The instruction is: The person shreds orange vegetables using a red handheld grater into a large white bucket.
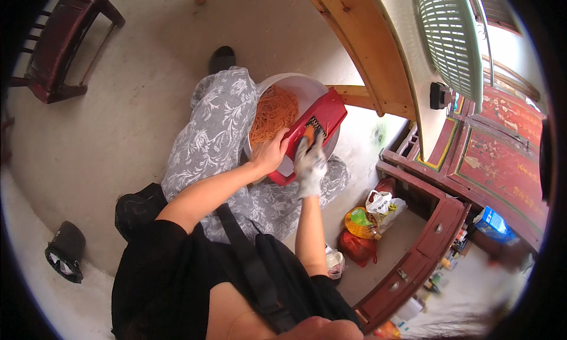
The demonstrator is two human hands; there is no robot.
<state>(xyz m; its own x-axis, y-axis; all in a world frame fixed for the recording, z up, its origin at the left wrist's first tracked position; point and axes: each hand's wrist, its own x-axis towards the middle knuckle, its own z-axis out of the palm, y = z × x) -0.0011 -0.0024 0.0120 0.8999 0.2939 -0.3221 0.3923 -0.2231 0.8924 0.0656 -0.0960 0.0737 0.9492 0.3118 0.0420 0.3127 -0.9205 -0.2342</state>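
Over white tub (308, 92), orange shreds (274, 113) inside: long red grater (332, 111), left fingers (280, 140) gripping edge, gloved right fingers (303, 147) holding orange chunk (309, 132).

Orange piece (309, 134): mostly covered by the gloved right hand (310, 167); full shape not determinable.
Left hand (271, 153): fingertips partly concealed at the red grater (331, 108).
Orange shreds (274, 114): partly screened by grater and left hand; depth not determinable.
White tub (311, 91): lower wall obscured.
Dark red chair (62, 42): back cut off by the left rim.
Green basket (449, 39): cut off at the top edge.
Small items beside the drawers (436, 282): blurred; kinds not determinable.
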